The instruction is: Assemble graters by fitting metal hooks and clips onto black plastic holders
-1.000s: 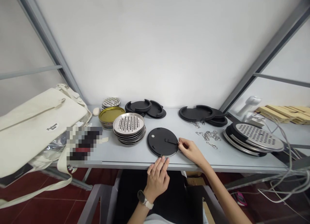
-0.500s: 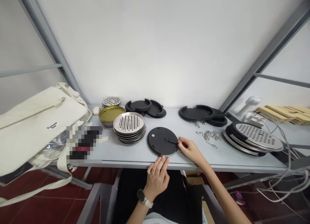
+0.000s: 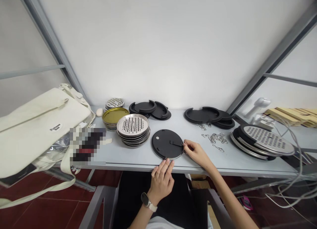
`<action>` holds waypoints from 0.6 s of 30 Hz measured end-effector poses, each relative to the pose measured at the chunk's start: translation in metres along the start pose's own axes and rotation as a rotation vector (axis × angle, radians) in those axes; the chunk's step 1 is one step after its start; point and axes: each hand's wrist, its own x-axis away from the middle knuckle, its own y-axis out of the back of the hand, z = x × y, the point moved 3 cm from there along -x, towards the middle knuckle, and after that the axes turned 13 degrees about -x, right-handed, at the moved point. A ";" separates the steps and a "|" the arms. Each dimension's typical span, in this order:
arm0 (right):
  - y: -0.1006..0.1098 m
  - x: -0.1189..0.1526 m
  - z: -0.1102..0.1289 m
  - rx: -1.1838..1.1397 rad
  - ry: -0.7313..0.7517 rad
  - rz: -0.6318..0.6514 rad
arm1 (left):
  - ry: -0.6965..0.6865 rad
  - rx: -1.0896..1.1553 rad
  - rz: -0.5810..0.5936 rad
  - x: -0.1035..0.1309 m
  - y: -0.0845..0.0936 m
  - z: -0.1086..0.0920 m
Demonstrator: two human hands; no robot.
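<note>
A round black disc (image 3: 166, 144) with a small pale dot and a slot lies on the grey table near its front edge. My left hand (image 3: 162, 181), with a watch on the wrist, rests its fingertips on the disc's near rim, fingers stretched out. At the disc's right edge my right hand (image 3: 194, 152) pinches a small metal wire clip (image 3: 183, 147), partly hidden by the fingers. To the right lies a loose pile of wire clips (image 3: 217, 138). Left of the disc stands a stack of round metal grater plates (image 3: 133, 125).
Gold lids (image 3: 115, 115) are stacked at the left, beside a cream bag (image 3: 49, 123). Black holders (image 3: 143, 107) and more black holders (image 3: 203, 115) lie along the wall. Assembled graters (image 3: 267, 138) and cables (image 3: 294, 146) are at the right.
The whole view has shifted slightly. Both hands keep about the same place at the disc.
</note>
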 end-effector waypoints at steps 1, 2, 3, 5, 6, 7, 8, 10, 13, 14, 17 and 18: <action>0.000 0.000 0.000 -0.001 0.000 -0.001 | -0.002 -0.001 0.003 0.000 0.000 0.000; 0.000 0.000 0.000 0.000 0.000 -0.002 | -0.003 -0.002 0.007 0.000 0.000 0.000; 0.000 0.000 0.000 0.003 0.000 -0.003 | -0.003 -0.004 0.011 0.001 0.000 0.000; 0.000 0.000 0.000 0.010 -0.002 -0.002 | 0.001 -0.009 0.013 0.001 0.000 0.000; 0.000 0.000 0.000 0.012 -0.003 0.001 | 0.004 -0.010 0.012 0.001 0.000 0.000; 0.000 0.000 0.000 0.013 -0.004 0.005 | 0.005 -0.010 0.010 0.001 0.000 0.000; 0.000 0.000 0.000 0.013 -0.004 0.006 | 0.004 -0.009 0.008 0.001 0.000 0.000; 0.000 0.000 0.000 0.014 0.000 0.005 | 0.001 -0.006 0.004 0.001 0.000 0.000; 0.001 0.000 0.000 0.012 0.003 -0.002 | 0.001 -0.001 0.003 0.000 0.000 0.000; 0.001 0.000 0.000 0.013 0.002 -0.002 | 0.002 0.001 0.004 0.000 0.000 0.000; 0.001 0.000 -0.001 0.013 -0.004 -0.001 | 0.003 0.000 0.012 0.000 0.000 0.000; 0.001 0.000 -0.002 0.011 -0.004 0.000 | 0.003 -0.004 0.013 0.000 0.000 0.000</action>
